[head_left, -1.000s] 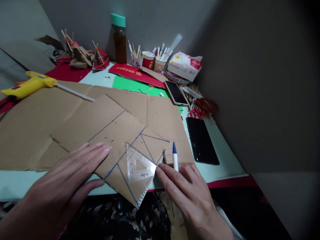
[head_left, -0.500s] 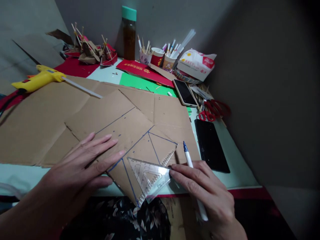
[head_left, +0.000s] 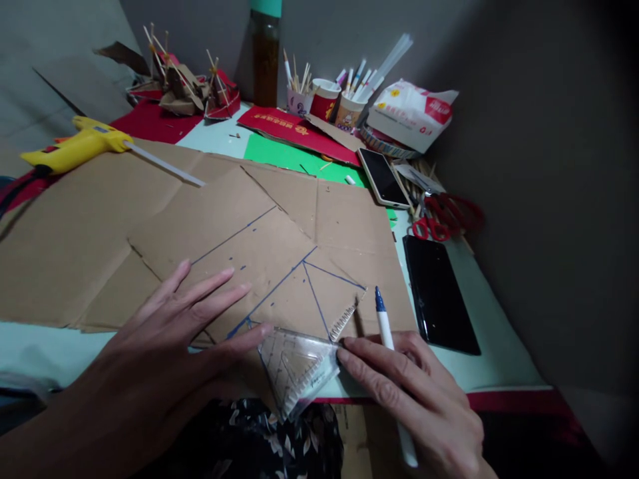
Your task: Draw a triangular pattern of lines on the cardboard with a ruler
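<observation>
My left hand (head_left: 184,332) lies spread over a cut piece of cardboard (head_left: 269,243) marked with blue lines. Its index fingertip touches the upper left corner of a clear triangular set square (head_left: 299,366). At the opposite corner, my right hand (head_left: 414,382) pinches the set square with thumb and finger. A white marker (head_left: 385,327) is also tucked in that hand, its blue tip uncapped and pointing up, off the cardboard. The set square rests along the near corner of the piece, over a drawn line. Exposed corrugation shows on the piece's right edge.
Under the piece lies a larger cardboard sheet (head_left: 124,206). A yellow glue gun (head_left: 80,148) sits at left. Phones (head_left: 442,293) and red scissors (head_left: 432,226) lie at right. Behind stand a bottle (head_left: 265,60), cups of pens (head_left: 349,110) and small cardboard models (head_left: 184,93).
The set square has shifted so its upper edge sits nearer the drawn corner. My left index finger has stretched right onto it. The view has tilted slightly.
</observation>
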Motion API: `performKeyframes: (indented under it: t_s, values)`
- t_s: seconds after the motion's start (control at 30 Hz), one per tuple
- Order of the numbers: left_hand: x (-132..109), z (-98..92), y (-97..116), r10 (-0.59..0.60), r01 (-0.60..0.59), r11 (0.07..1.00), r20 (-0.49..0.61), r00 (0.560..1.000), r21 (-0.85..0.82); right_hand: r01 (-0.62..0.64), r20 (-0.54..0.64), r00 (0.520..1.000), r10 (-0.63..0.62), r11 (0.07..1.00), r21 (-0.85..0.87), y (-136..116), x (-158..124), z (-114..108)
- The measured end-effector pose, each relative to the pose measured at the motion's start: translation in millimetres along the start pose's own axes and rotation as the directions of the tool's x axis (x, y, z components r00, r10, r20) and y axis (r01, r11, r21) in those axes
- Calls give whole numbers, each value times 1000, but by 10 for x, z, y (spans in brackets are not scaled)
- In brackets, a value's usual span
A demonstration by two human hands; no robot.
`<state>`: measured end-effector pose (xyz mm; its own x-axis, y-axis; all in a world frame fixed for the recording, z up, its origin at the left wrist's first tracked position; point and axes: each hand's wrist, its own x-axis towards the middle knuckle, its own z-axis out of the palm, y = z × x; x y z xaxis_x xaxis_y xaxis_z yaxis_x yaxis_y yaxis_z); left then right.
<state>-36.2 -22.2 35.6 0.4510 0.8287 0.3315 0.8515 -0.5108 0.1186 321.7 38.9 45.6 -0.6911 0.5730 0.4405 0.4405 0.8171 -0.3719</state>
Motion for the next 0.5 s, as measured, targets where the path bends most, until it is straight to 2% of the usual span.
performKeyframes:
  t_s: [0.27, 0.37, 0.5]
  values:
    - [19, -7, 6, 11, -12, 1000, 29, 1000, 21, -132, -78, 988, 135, 990, 42, -177, -105, 147]
    - [22, -12, 12, 9, -10, 1000, 33, 999, 24, -124, -78, 989, 126, 992, 38, -179, -83, 125]
    - [30, -4, 13, 14, -14, 999, 27, 1000, 29, -33, -42, 999, 33, 999, 5, -102, -46, 67]
